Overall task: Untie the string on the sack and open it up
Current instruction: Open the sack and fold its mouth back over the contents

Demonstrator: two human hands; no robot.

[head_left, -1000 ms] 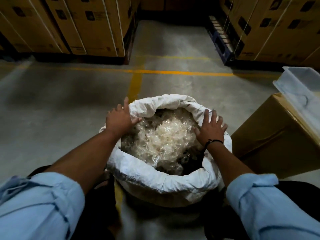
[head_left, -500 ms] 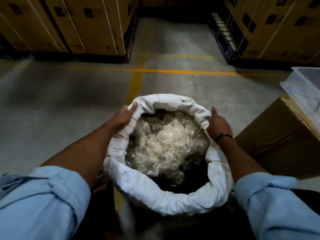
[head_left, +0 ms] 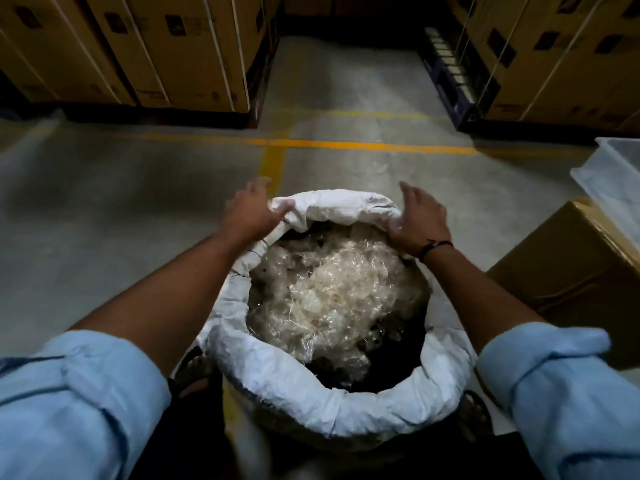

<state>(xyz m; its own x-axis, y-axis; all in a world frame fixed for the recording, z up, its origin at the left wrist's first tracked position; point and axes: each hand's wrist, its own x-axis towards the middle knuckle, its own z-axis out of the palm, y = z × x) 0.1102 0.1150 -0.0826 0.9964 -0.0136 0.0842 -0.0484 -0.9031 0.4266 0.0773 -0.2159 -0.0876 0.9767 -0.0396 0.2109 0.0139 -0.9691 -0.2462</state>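
- While it stands on the grey concrete floor (head_left: 104, 209) between the person's feet, the white woven plastic sack (head_left: 346, 410) has its mouth wide open, and the rim is rolled outward.
- Inside the sack lies a pale tangle of thin clear plastic strands (head_left: 332, 292).
- The left hand (head_left: 249, 216) is at the far left part of the rim. It is blurred, its thumb touches the fabric, and I cannot tell if it pinches.
- The right hand (head_left: 420, 220) lies on the far right part of the rim, with fingers spread and nearly straight, not closed around the fabric.
- A brown cardboard box (head_left: 571, 271) stands just beside the sack, on the right.
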